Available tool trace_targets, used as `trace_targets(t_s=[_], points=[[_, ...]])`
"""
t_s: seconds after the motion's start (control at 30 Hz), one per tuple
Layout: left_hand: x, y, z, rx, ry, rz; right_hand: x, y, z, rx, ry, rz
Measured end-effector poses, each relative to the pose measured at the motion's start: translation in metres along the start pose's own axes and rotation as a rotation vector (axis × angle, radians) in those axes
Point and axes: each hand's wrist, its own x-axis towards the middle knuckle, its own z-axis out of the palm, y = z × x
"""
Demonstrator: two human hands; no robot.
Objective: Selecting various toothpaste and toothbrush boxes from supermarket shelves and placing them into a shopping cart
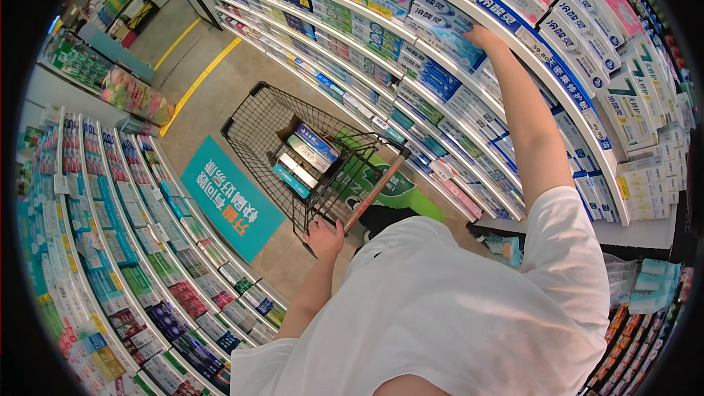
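My right hand reaches onto a shelf of the right-hand rack. Its fingers touch the stacked blue toothpaste boxes; the fingertips are partly hidden, so a grip cannot be made out. My left hand is closed on the near left corner of a black wire shopping cart, at the end of its orange-red handle bar. In the cart's basket lies an open-topped carton with toothpaste-like boxes. Beside it are white boxes and a teal box.
Shelves of toothpaste boxes rise on the right. Toothbrush and toothpaste racks curve along the left. A teal floor sticker and a green one lie by the cart. A bin-like colourful display stands at the aisle's far end.
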Motion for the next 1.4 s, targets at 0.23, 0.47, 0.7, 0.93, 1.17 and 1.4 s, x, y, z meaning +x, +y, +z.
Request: trace_targets(t_s=[0.23, 0.47, 0.7, 0.93, 1.17, 1.4], points=[[0.001, -0.002, 0.004, 0.007, 0.005, 0.002, 0.003, 0.007, 0.007, 0.110, -0.015, 0.034], [0.001, -0.003, 0.005, -0.033, -0.018, -0.006, 0.001, 0.006, 0.005, 0.102, 0.038, -0.002], [-0.001, -0.001, 0.004, -0.040, -0.013, 0.000, -0.003, 0.005, 0.001, 0.100, 0.084, -0.055], [-0.005, 0.003, 0.002, -0.023, -0.020, -0.008, -0.030, -0.017, 0.023, -0.105, 0.353, -0.121], [-0.014, -0.002, 0.003, -0.030, -0.024, 0.008, -0.115, -0.075, 0.025, 0.201, 0.378, -0.461], [-0.019, -0.009, 0.009, -0.023, 0.081, 0.058, -0.244, -0.214, 0.105, 1.215, -0.367, -0.121]])
